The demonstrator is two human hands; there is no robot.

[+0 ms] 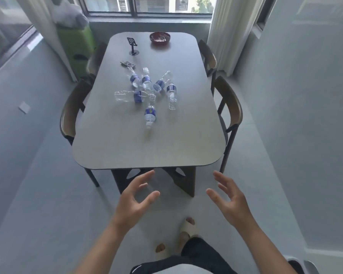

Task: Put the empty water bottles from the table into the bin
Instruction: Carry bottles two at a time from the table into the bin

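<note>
Several empty clear water bottles with blue labels lie on their sides in a loose cluster on the grey table (147, 151), around its middle. The nearest bottle (150, 113) points its cap toward me; another bottle (129, 95) lies crosswise to its left, and a third bottle (172, 95) lies to the right. My left hand (135, 200) and my right hand (229, 198) hover in front of the table's near edge, fingers spread and relaxed, holding nothing. No bin shows clearly in view.
A dark red bowl (159, 37), a small black stand (132, 45) and a remote (127, 63) sit at the table's far end. Wooden chairs (70, 113) flank both long sides. A green object (76, 46) stands at the back left by the curtain.
</note>
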